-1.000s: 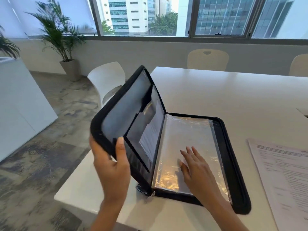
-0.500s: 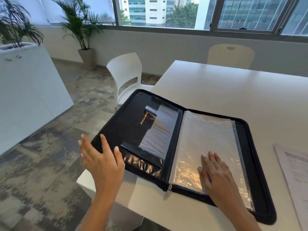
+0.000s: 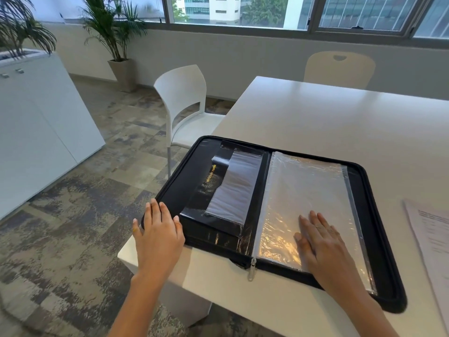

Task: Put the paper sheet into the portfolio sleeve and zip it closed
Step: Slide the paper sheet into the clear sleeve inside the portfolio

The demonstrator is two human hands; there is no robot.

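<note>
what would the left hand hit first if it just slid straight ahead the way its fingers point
Probably nothing new at first: the left hand lies flat on the near left corner of the open portfolio, fingers aimed up along its black left half. Straight on, it would likely cross that cover toward the far zipper edge.

A white chair [image 3: 184, 105] stands beside the white surface [image 3: 328, 122], a beige chair [image 3: 339, 69] behind it; potted palm [image 3: 116, 40] by the window [image 3: 243, 10]
</note>
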